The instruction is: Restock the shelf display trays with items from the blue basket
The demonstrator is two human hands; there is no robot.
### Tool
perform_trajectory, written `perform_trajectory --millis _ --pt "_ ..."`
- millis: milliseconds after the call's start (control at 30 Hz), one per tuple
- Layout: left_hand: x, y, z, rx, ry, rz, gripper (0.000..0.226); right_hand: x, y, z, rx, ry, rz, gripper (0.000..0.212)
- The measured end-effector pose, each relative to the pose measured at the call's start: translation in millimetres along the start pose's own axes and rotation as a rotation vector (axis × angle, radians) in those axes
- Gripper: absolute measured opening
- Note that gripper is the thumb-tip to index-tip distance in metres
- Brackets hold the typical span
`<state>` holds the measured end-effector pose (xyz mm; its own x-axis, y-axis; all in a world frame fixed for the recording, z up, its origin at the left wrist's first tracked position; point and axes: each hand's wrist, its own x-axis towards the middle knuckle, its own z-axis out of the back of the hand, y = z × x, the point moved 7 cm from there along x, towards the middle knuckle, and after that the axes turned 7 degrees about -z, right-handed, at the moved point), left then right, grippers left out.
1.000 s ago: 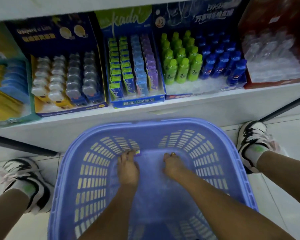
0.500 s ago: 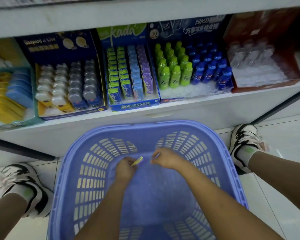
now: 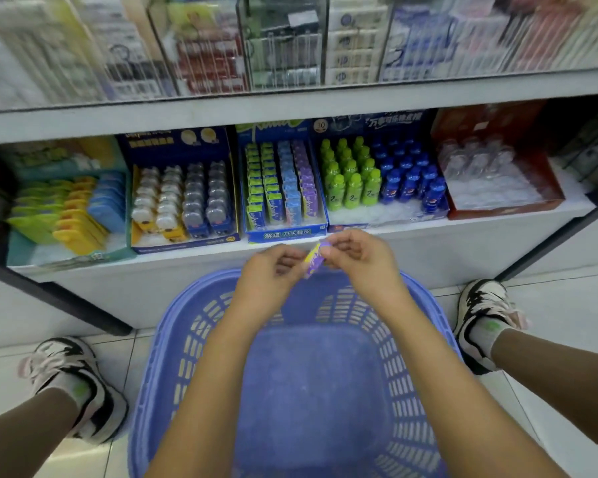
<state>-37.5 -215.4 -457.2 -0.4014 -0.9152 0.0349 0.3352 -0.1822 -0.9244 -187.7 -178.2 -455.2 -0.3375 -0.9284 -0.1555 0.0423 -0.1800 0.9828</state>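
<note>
A small purple and yellow packet (image 3: pixel 314 260) is held between both my hands above the far rim of the blue basket (image 3: pixel 159 357). My left hand (image 3: pixel 270 274) pinches its lower end and my right hand (image 3: pixel 359 258) pinches its upper end. The basket floor under my forearms shows no items. Just beyond my hands, on the low shelf, stands the blue display tray (image 3: pixel 285 232) with rows of green, blue and purple packets of the same kind.
Left of that tray are a box of white and grey items (image 3: pixel 183 198) and a teal tray of yellow and blue pieces (image 3: pixel 69 208). To its right stand green and blue bottles (image 3: pixel 384 177) and a red box (image 3: pixel 497 181). My shoes flank the basket.
Both hands have risen from the basket floor to its far rim, bringing the small packet up between them. The view has tilted up, showing the upper shelf.
</note>
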Motion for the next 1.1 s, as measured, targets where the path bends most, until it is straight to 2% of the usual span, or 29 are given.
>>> perform_trajectory --millis 100,167,267,400,600,733,900,967,1033,1100 --pt "-8.3 -46.0 39.4 0.178 -0.342 -0.270 0.017 1.5 45.0 21.3 0.007 -0.123 0.205 0.015" --pt "-10.9 -59.2 54.5 0.308 -0.440 -0.368 0.032 7.1 66.9 24.0 -0.115 -0.156 0.295 0.016" --pt "0.9 -48.1 48.4 0.431 -0.278 -0.317 0.053 21.4 81.9 14.6 -0.398 -0.149 0.352 0.011" --pt "6.4 -27.8 33.5 0.537 -0.082 -0.294 0.062 39.5 86.1 0.5 -0.732 -0.075 0.363 0.018" --pt "8.3 -24.6 29.8 0.613 -0.073 -0.301 0.065 47.2 94.0 -22.8 -1.013 0.068 0.367 0.023" --pt "12.1 -27.5 30.4 0.682 -0.041 -0.295 0.068 53.6 98.8 -35.3 -1.165 0.097 0.328 0.025" --pt "14.8 -30.9 35.7 0.648 0.082 -0.265 0.070 58.4 98.7 -37.2 -1.210 0.074 0.240 0.023" --pt "11.2 -35.6 39.8 0.561 0.111 -0.228 0.066 51.7 99.1 -33.2 -1.191 0.076 0.232 0.020" --pt "6.0 -45.3 55.7 0.494 0.054 -0.207 0.059 41.8 109.0 -20.9 -1.113 0.020 0.243 0.024" --pt "-0.5 -60.4 78.6 0.393 -0.089 -0.175 0.047 24.8 126.3 -8.4 -0.939 -0.025 0.269 0.023"
